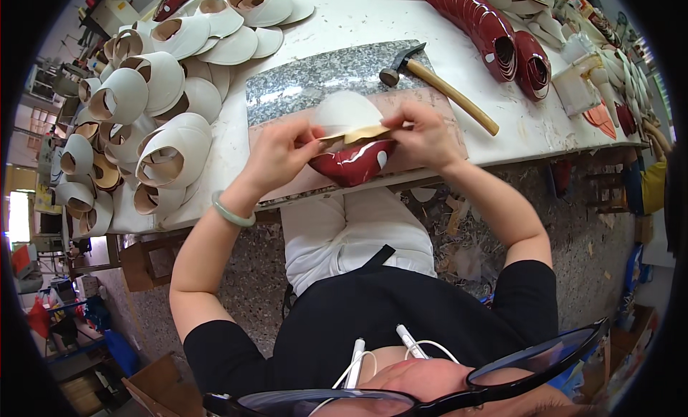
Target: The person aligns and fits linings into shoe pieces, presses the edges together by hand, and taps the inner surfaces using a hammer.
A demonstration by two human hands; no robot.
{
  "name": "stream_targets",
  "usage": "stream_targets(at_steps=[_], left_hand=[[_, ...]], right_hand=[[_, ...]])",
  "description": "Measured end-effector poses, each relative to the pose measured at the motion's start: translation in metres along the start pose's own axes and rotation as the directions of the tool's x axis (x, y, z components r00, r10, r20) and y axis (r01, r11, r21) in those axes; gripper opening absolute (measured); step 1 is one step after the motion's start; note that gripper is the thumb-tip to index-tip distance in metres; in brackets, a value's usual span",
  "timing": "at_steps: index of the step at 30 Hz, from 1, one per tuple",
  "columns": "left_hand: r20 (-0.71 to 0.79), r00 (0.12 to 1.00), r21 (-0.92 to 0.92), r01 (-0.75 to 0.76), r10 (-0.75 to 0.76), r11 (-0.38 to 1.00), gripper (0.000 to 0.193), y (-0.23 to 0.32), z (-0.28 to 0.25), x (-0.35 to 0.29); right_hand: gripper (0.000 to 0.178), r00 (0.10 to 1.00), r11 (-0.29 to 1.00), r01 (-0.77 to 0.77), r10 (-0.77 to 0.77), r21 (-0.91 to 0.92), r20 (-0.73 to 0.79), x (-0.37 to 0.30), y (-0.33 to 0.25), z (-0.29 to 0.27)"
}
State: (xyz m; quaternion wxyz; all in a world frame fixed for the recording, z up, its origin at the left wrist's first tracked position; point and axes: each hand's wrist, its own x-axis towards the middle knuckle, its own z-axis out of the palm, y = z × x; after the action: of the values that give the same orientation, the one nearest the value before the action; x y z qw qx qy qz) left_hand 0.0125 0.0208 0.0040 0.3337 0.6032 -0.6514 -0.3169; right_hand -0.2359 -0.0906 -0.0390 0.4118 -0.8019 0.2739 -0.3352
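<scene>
A glossy dark red shoe upper (349,166) with a light oval spot is held at the near edge of the work slab. Its tan lining edge (362,134) faces up, and a white rounded piece (347,113) extends from it on the far side. My left hand (281,150) pinches the left end of the upper between thumb and fingers. At the opposite end, my right hand (424,135) is closed on the edge in the same way. The fingers partly cover both ends. Just beyond my right hand, a wooden-handled hammer (455,99) lies on the slab and table.
A speckled grey stone slab (301,83) with a pinkish near part rests on the white table (351,19). Piled white shoe uppers (175,155) fill the left side. Nested dark red uppers (476,30) lie at the far right, near a translucent plastic container (573,91).
</scene>
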Motion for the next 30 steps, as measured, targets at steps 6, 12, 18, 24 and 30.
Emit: stream_targets(at_steps=[6, 12, 18, 24, 30], left_hand=[[-0.128, 0.992, -0.14, 0.002, -0.021, 0.99, 0.002, -0.014, 0.013, -0.008], [0.05, 0.993, 0.125, -0.11, 0.104, 0.986, 0.016, -0.002, 0.017, 0.011], [-0.103, 0.994, 0.031, 0.035, -0.031, 0.999, 0.022, -0.023, 0.018, 0.012], [0.054, 0.992, 0.025, 0.113, -0.114, 0.993, 0.038, 0.007, 0.025, 0.029], [0.14, 0.967, -0.33, 0.248, -0.212, 0.911, 0.019, -0.027, 0.018, 0.033]], right_hand=[[0.019, 0.99, 0.99, -0.121, 0.126, 0.078, -0.065, -0.013, 0.016, 0.0], [0.027, 0.977, 0.886, 0.196, -0.137, -0.421, 0.166, 0.009, -0.015, 0.006], [0.02, 0.999, 0.965, -0.042, 0.036, -0.258, -0.029, 0.013, -0.002, 0.011], [0.045, 0.97, 0.934, -0.042, 0.124, -0.355, 0.211, -0.001, -0.02, 0.009], [0.038, 0.99, 0.922, 0.115, -0.075, -0.37, 0.12, -0.018, 0.014, 0.015]])
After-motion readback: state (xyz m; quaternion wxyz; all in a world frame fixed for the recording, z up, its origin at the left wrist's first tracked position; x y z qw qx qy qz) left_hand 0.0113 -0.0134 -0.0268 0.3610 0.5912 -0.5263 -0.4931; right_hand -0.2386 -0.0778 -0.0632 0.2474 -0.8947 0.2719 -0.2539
